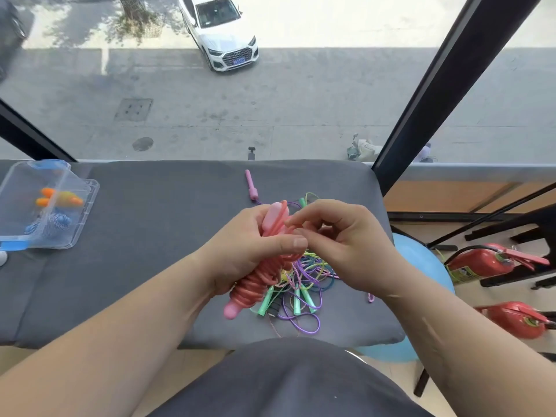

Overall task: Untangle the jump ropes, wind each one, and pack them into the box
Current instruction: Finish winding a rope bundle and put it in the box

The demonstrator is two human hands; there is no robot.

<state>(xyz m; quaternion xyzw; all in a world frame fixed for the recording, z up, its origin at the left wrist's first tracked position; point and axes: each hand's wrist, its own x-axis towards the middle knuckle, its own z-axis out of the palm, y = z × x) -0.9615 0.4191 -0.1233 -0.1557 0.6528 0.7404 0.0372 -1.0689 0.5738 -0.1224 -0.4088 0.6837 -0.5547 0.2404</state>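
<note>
My left hand (255,251) grips a pink jump rope (258,281) wound into a bundle around its two pale pink handles, one handle end pointing up and one down. My right hand (337,239) pinches a strand of that rope at the top of the bundle, close to my left thumb. Under both hands lies a tangle of purple, green and yellow ropes (304,284) with green handles. A loose pink handle (251,185) lies farther back. The clear plastic box (45,206) stands open at the left, holding an orange-handled rope and a blue-and-white wound rope.
Everything sits on a grey cushion (156,236) against a large window. A blue ball (421,266) and red fire extinguishers (487,260) are on the floor at the right, beside black metal frames.
</note>
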